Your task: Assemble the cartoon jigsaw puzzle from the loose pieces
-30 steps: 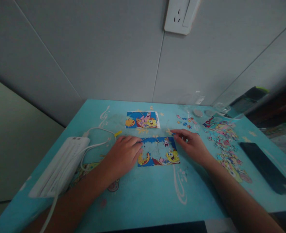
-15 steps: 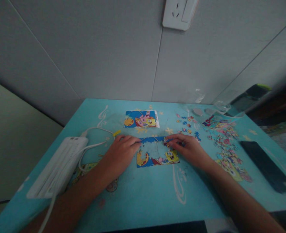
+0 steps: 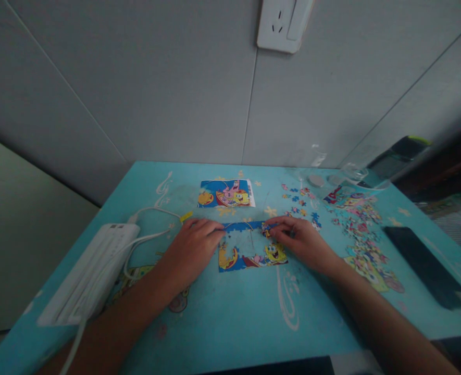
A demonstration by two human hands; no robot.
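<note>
A partly assembled jigsaw puzzle [image 3: 267,260] lies in the middle of the table, its border joined around an open centre. My left hand [image 3: 199,242] rests palm down at the puzzle's upper left corner, fingers lying flat on it. At the upper right edge, my right hand [image 3: 293,234] pinches a small puzzle piece [image 3: 267,229] between thumb and fingers. Behind the puzzle lies a picture card [image 3: 224,194] with cartoon figures on a blue ground. Loose puzzle pieces [image 3: 302,198] are spread to the right of the card.
On the left a white power strip [image 3: 91,271] trails white cables. A larger heap of pieces [image 3: 365,234] lies at the right, beside a dark phone [image 3: 429,265]. A clear container [image 3: 357,182] stands at the back right. The wall [image 3: 175,94] rises behind the table.
The camera view has shifted slightly. Both hands stay at nearly the same places on the puzzle, with the right still at its upper right edge.
</note>
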